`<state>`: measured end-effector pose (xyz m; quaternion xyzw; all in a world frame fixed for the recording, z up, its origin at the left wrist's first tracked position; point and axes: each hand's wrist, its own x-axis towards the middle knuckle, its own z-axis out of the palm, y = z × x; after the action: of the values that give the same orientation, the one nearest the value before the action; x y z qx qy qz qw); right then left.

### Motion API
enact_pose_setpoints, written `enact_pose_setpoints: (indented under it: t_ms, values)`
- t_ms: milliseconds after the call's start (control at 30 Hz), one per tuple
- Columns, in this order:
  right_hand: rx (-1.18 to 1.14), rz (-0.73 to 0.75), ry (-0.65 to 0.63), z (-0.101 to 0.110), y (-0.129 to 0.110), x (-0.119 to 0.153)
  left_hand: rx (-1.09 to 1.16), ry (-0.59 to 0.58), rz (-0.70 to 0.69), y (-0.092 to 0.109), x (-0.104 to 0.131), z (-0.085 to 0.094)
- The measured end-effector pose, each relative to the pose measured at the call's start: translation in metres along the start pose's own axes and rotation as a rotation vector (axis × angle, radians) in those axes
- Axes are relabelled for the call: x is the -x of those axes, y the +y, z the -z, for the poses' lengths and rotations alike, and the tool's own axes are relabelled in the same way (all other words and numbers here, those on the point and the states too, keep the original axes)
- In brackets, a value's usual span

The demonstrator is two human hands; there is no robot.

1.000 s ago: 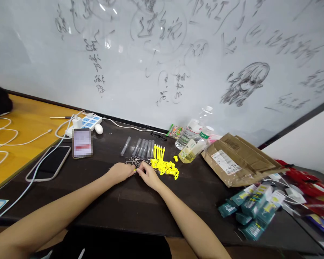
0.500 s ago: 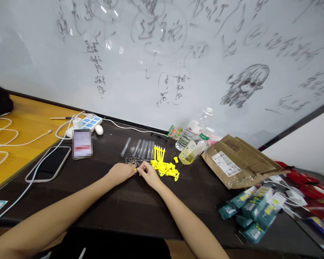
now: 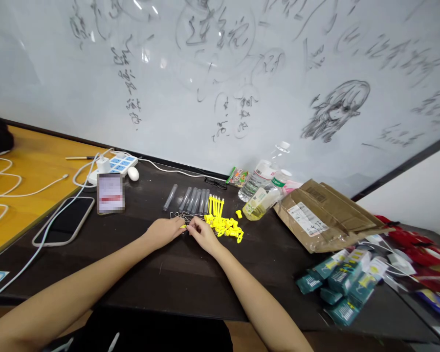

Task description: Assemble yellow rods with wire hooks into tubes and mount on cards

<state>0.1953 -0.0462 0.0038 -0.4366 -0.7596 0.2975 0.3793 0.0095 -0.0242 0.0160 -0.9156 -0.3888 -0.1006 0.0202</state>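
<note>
My left hand (image 3: 165, 231) is closed in a pinch, with a small yellow plastic piece (image 3: 184, 226) showing at its fingertips. Close beside it, my right hand (image 3: 203, 232) pinches at the same spot; what its fingers grip is too small to tell. Just beyond the fingers lie thin bent metal wires (image 3: 183, 216), partly hidden by the hands. A heap of yellow plastic parts (image 3: 225, 227) sits right of my right hand. Behind are several clear plastic tubes (image 3: 194, 200) in a row and several yellow sticks with pale tips (image 3: 216, 206).
At left are a phone (image 3: 64, 221), a second device with a blurred screen (image 3: 110, 193), a power strip (image 3: 119, 165) and cables. Bottles (image 3: 258, 204), a brown cardboard package (image 3: 315, 215) and green boxes (image 3: 346, 283) stand at right. A whiteboard (image 3: 161, 127) rises behind the dark table.
The view has shifted slightly. Both hands stay together at nearly the same place, and the yellow piece shows a little more between them.
</note>
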Motion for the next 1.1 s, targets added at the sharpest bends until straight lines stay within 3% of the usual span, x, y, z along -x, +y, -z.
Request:
enact_pose_setpoints:
  t_ms: [367, 1100]
  values:
    - [0.328, 0.159, -0.053, 0.0057, -0.0024, -0.0001, -0.040, -0.006, 0.006, 0.0052, -0.0006, 0.0041]
    - [0.254, 0.075, 0.011, 0.0021, 0.0020, 0.0019, -0.103, -0.051, 0.014, 0.0064, 0.0003, -0.0010]
